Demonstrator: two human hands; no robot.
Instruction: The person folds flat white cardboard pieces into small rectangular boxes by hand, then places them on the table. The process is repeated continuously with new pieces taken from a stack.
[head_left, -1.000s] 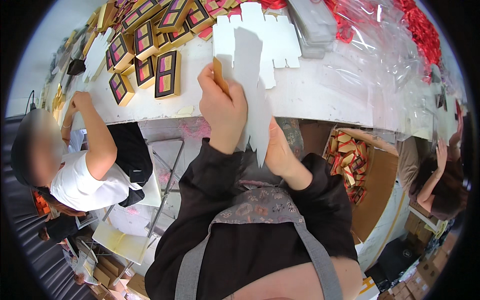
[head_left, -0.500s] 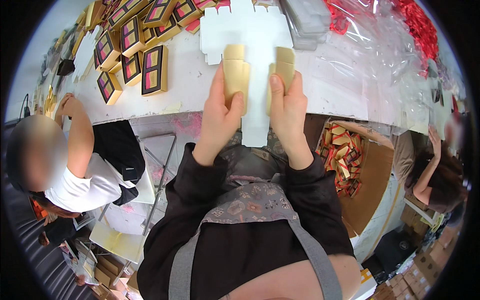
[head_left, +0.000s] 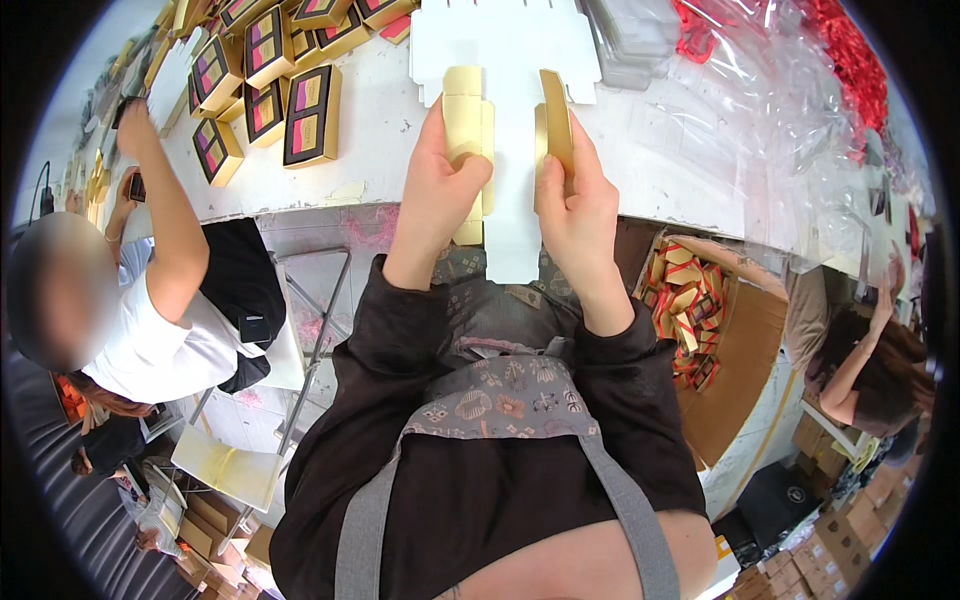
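A die-cut cardboard box blank [head_left: 514, 190], white inside and gold outside, lies between my hands at the table's front edge. Both its long sides are folded up, showing gold. My left hand [head_left: 437, 190] grips the left gold side, thumb pressed on its face. My right hand [head_left: 578, 200] pinches the right gold side between thumb and fingers, and that side stands steeper. The blank's lower end sticks out past the table edge above my lap. Beyond it, a stack of flat white blanks [head_left: 560, 45] lies on the table.
Gold boxes with dark two-window fronts [head_left: 311, 115] are piled at the back left. Clear plastic sheets [head_left: 625, 45] and crumpled film [head_left: 740, 130] cover the right, near red shred [head_left: 835, 60]. A carton [head_left: 745, 360] of small gold boxes stands below right. A co-worker [head_left: 150, 330] sits at left, another [head_left: 860, 350] at right.
The right gold side has been folded more upright by my right hand. Both hands still hold the blank. The left co-worker's arm has risen, and a dark object shows near that person's hand.
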